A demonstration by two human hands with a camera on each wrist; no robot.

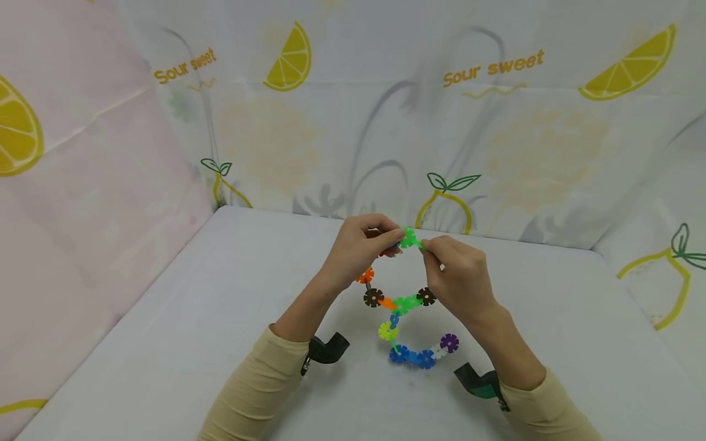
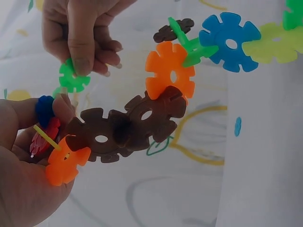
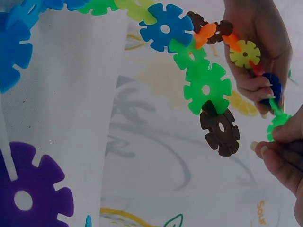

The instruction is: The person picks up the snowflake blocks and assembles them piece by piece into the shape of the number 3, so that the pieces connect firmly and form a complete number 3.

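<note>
My left hand (image 1: pixel 364 245) grips one end of a chain of slotted plastic snowflake discs, its fingertips at a blue disc (image 2: pixel 45 111) beside a red disc (image 2: pixel 46 136). Facing it, my right hand (image 1: pixel 460 272) pinches a green snowflake disc (image 3: pixel 278 125) between thumb and fingers. That disc meets the blue one by a green piece. From the left hand the chain curves down through orange and brown discs (image 2: pixel 101 137) to green discs (image 3: pixel 207 89), and a brown disc (image 3: pixel 221 130) forms a free end. A lower branch runs through blue discs (image 1: pixel 425 359) to a purple disc (image 1: pixel 449 343).
A white table (image 1: pixel 182 343) lies beneath, with a lemon-printed cloth wall (image 1: pixel 342 135) behind it and more cloth at both sides. Black wrist mounts (image 1: pixel 330 349) stick out from the tan sleeves (image 1: pixel 259 373), close to the lower branch.
</note>
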